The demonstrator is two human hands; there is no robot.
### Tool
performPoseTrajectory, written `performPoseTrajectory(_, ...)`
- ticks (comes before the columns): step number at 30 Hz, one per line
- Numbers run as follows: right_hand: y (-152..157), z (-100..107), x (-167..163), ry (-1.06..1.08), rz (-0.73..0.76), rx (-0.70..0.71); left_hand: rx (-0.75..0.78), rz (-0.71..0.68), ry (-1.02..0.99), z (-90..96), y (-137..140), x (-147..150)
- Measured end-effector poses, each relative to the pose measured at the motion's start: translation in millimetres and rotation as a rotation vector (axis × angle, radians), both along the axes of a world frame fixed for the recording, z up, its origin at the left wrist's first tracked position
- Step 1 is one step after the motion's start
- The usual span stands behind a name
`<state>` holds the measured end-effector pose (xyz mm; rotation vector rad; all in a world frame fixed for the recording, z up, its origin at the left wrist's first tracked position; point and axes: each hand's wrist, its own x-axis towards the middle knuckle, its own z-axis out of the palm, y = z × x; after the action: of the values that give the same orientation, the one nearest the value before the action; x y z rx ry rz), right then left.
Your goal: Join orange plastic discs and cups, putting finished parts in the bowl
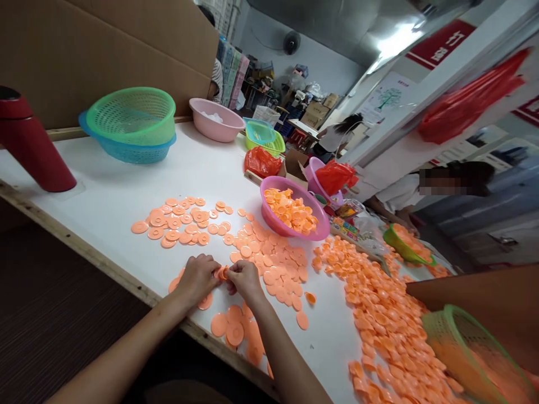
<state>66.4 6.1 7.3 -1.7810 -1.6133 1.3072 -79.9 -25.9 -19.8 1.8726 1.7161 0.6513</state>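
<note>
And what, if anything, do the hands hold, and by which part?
The left hand and right hand hold small orange plastic in their fingertips, from opposite sides; the exact part gripped cannot be told.

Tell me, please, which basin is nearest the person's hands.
The bright pink basin, heaped with orange pieces; the others, including the pale pink basin holding something white, stand farther away.

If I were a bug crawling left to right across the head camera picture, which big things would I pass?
Red bottle, stacked green and blue baskets, left hand, right hand, bright pink bowl, yellow-green bowl, pale green basket.
</note>
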Motion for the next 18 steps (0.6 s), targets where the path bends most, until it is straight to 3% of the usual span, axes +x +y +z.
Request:
performPoseTrajectory(6, 6, 1, -8, -0.006, 0.03, -0.058, -0.103, 0.008, -0.127, 8.2, 6, -10)
performPoseTrajectory(10, 9, 5, -11, -0.038, 0.045, -0.072, -0.2, 0.1, -0.217, 14.0, 16, -11)
performPoseTrajectory(14, 10, 3, -15, -0.078, 0.051, -0.089, -0.246, 0.212, -0.198, 15.8, 19, -2)
performPoseTrajectory(18, 9, -3, -16, -0.093, 0.041, -0.073, -0.24, 0.237, -0.167, 19.7, 15, 1)
